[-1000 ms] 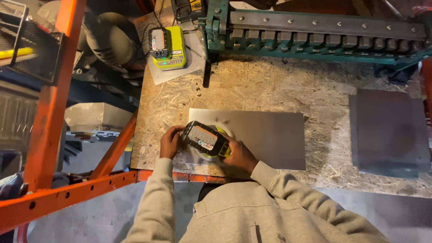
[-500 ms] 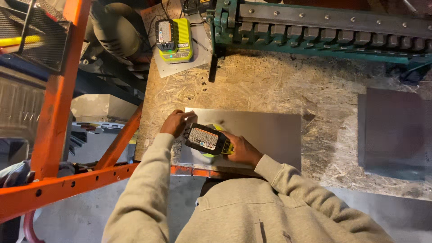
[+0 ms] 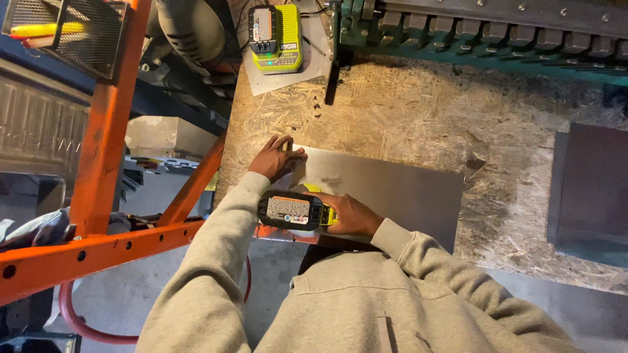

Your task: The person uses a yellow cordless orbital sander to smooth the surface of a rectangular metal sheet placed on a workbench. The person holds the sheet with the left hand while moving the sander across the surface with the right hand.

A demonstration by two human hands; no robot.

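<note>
Since half a second ago our left hand (image 3: 276,159) has slid toward 12 o'clock, fingers spread flat on the metal sheet (image 3: 386,189), while our right hand (image 3: 347,214) grips the cordless tool (image 3: 292,210) at the sheet's 7 o'clock edge on the chipboard bench (image 3: 405,117).

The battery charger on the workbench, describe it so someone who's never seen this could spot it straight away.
Start at the chipboard workbench and go to its far left corner, beside the long green metal machine. There the battery charger sits on a pale sheet. It is lime green with a black battery on top, and nothing is touching it.
</note>
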